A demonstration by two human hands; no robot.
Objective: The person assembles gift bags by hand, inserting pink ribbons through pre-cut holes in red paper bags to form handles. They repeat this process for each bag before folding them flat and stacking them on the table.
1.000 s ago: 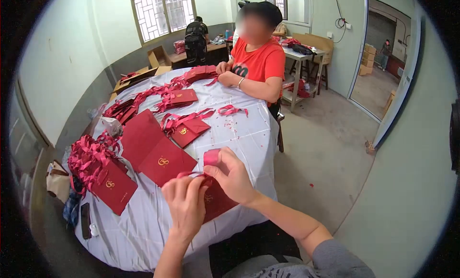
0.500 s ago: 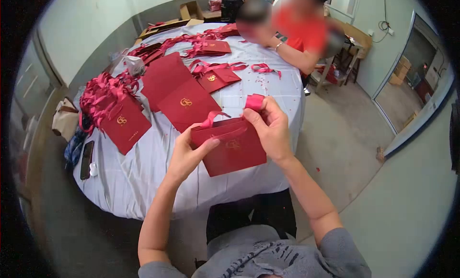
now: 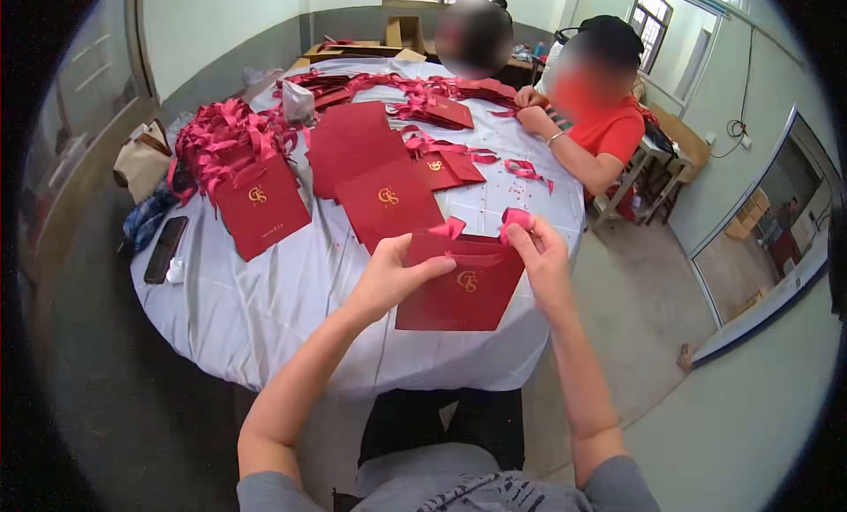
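A dark red paper gift bag with a gold monogram is held up in front of me over the table's near edge. My left hand grips its upper left side, thumb on the front face. At the bag's top right corner, my right hand pinches a pink-red ribbon, part of which curls above the fingers. A second bit of ribbon stands up from the bag's rim by my left hand. Just behind lie flat red bags, partly overlapping, with the same gold monogram.
A heap of ribboned bags lies on the left of the white-covered table. Near its left edge are a phone and a small white item. Across the table, a person in red handles ribbon; another person sits farther back.
My view has tilted up and shifted, showing more of the far room. The bag now faces me more upright. Both hands keep their holds on the bag and ribbon.
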